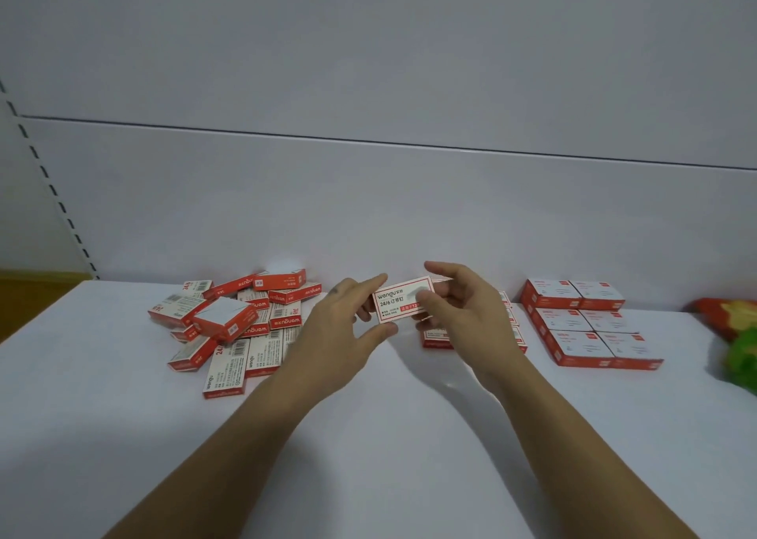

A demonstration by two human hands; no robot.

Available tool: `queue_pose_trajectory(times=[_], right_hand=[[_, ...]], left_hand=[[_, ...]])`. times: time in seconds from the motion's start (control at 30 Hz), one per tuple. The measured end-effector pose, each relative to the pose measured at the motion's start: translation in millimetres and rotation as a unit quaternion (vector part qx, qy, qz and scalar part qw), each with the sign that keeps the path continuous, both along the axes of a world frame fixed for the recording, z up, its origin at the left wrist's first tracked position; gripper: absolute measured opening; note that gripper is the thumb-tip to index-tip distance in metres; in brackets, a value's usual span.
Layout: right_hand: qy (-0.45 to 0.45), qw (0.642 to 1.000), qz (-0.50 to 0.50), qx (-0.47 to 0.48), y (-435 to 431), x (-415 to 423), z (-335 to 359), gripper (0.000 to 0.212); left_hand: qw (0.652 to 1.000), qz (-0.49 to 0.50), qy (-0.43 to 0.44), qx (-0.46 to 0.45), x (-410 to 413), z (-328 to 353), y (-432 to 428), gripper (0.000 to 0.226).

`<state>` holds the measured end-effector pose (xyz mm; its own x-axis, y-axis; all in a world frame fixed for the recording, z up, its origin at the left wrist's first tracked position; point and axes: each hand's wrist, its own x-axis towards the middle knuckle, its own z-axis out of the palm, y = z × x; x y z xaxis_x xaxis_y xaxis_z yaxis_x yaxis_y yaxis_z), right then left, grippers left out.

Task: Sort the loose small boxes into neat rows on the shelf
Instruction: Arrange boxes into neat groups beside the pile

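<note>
Gripping one small box between them above the shelf, left hand and right hand pinch its ends.

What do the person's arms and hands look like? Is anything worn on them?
The left hand and the right hand are bare: no gloves and no rings in view. The left forearm and the right forearm are bare down to the picture's edge, with no sleeve, watch or bracelet showing. A small dark mark sits on the back of the left hand.
</note>
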<state>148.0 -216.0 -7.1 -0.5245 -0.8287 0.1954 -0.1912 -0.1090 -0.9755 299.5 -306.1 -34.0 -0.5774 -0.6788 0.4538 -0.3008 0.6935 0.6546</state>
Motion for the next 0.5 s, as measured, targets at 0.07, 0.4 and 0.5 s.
queue_pose_trajectory(times=[0.07, 0.4, 0.5], right_hand=[[-0.015, 0.999, -0.047, -0.005, 1, -9, 1, 0.023], [-0.07, 0.955, -0.288, 0.019, 1, -83, -14, 0.017], [-0.046, 0.948, -0.312, 0.037, -3, -89, -22, 0.018]], left_hand=[[1.0, 0.0, 0.008, 0.018, -5, 0, 5, 0.062], [0.993, 0.001, -0.109, 0.039, -35, 3, 13, 0.051], [0.988, 0.006, -0.139, 0.061, -53, 0, 9, 0.053]])
